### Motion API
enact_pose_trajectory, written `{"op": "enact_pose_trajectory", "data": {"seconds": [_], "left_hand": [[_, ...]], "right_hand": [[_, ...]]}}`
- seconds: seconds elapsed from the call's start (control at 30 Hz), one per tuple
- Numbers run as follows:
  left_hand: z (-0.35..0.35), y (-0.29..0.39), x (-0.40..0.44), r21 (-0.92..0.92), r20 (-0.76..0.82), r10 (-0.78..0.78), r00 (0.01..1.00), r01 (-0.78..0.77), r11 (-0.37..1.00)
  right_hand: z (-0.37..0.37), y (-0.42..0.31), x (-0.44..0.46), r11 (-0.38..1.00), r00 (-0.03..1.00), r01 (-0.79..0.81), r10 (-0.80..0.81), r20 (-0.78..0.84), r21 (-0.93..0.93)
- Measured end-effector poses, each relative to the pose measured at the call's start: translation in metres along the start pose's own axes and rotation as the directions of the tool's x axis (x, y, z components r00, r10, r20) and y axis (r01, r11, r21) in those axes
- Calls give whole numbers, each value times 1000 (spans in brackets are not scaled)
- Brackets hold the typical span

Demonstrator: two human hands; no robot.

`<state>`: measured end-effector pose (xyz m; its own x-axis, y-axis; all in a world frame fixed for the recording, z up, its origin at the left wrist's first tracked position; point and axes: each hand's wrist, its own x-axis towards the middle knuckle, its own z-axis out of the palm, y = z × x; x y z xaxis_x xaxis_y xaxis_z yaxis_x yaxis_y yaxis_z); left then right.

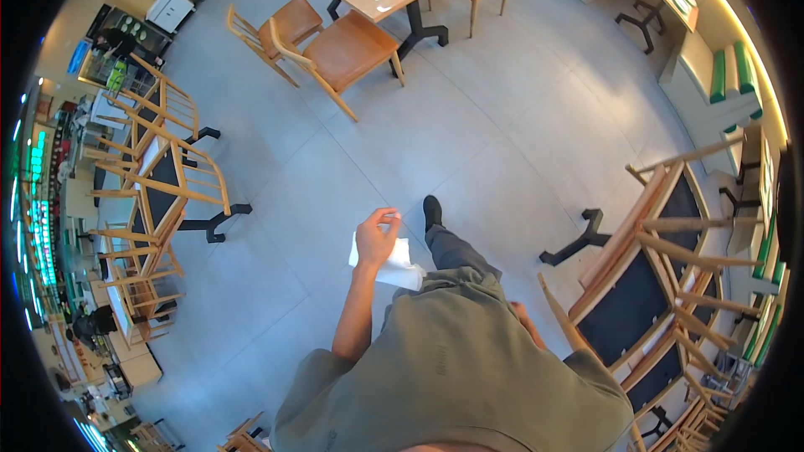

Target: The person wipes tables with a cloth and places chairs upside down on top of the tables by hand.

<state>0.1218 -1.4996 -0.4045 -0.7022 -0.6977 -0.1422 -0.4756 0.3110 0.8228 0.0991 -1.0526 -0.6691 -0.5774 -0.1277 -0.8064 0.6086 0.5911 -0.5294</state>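
Observation:
My left hand (377, 238) hangs in front of my body at the centre, its fingers curled round a crumpled white cloth or tissue (400, 266). Most of the white piece shows below and beside the palm, and its edges hang loose. At my right side, beyond the green shirt (452, 360), only a small part of my right hand or wrist (526, 318) shows. Its fingers are hidden, and so is anything in them. One black shoe (432, 211) is on the grey tiled floor (335, 176).
A marble-topped table (381, 7) stands ahead with brown-seated chairs (347, 54). Wooden chairs (197, 180) rest on tables at the left. More chairs and tipped tables (628, 310) are close at my right. Benches with green cushions (718, 75) line the right wall.

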Motion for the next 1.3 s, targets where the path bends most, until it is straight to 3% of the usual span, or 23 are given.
{"op": "enact_pose_trajectory", "data": {"seconds": [0.03,0.07,0.1,0.13,0.17,0.23,0.27,0.33,0.43,0.5,0.53,0.6,0.73,0.8,0.83,0.93,1.0,1.07,1.17,1.23,1.3], "left_hand": [[-10,-1,18,-9,-13,-38,999,38,999],[-18,-8,38,-33,-69,-6,998,4,999],[-25,-16,58,-52,-127,14,992,-20,998],[-34,-9,78,-196,-161,-65,985,33,980],[-47,2,98,-340,-192,-154,969,82,937],[-75,37,135,-531,-218,-248,944,98,842],[-88,50,151,-596,-231,-268,935,82,799],[-111,74,178,-687,-286,-310,907,31,726],[-122,87,216,-789,-313,-418,853,12,614],[-123,81,243,-877,-256,-500,827,19,480],[-122,78,257,-879,-258,-504,824,16,476],[-121,74,284,-936,-168,-565,808,48,347],[-121,52,337,-963,-76,-562,823,86,255],[-127,51,371,-994,83,-531,843,110,19],[-131,59,392,-994,77,-508,858,103,24],[-116,61,412,-979,180,-483,857,205,-2],[-106,62,446,-949,310,-438,844,305,-84],[-94,68,466,-945,304,-394,867,327,-10],[-71,54,501,-901,374,-421,826,432,48],[-58,90,509,-917,363,-431,826,400,-5],[-36,102,540,-934,336,-415,846,357,-29]], "right_hand": [[-3,-18,10,987,998,50,-46,30,-150],[-4,-64,31,999,1000,-6,6,1,-51],[-12,-106,62,960,993,121,-118,26,-252],[-21,-143,101,864,970,243,-230,86,-442],[-27,-173,149,684,868,430,-493,61,-589],[-26,-307,153,722,802,573,-590,87,-386],[-21,-364,159,699,804,565,-587,100,-439],[6,-477,141,663,744,652,-654,138,-368],[64,-615,40,718,677,696,-649,348,-13],[95,-655,24,673,443,717,-642,626,182],[114,-668,15,673,442,718,-638,631,178],[149,-683,3,581,197,757,-639,744,298],[202,-698,31,603,267,770,-604,751,210],[220,-710,60,812,394,461,-549,737,357],[227,-722,79,796,386,481,-569,726,369],[230,-720,103,886,454,335,-450,769,321],[232,-752,111,903,408,201,-430,805,379],[232,-769,124,889,400,163,-457,795,428],[221,-792,150,902,413,108,-423,807,418],[204,-812,171,920,419,116,-387,821,375],[181,-835,195,951,559,173,-308,769,255]]}}
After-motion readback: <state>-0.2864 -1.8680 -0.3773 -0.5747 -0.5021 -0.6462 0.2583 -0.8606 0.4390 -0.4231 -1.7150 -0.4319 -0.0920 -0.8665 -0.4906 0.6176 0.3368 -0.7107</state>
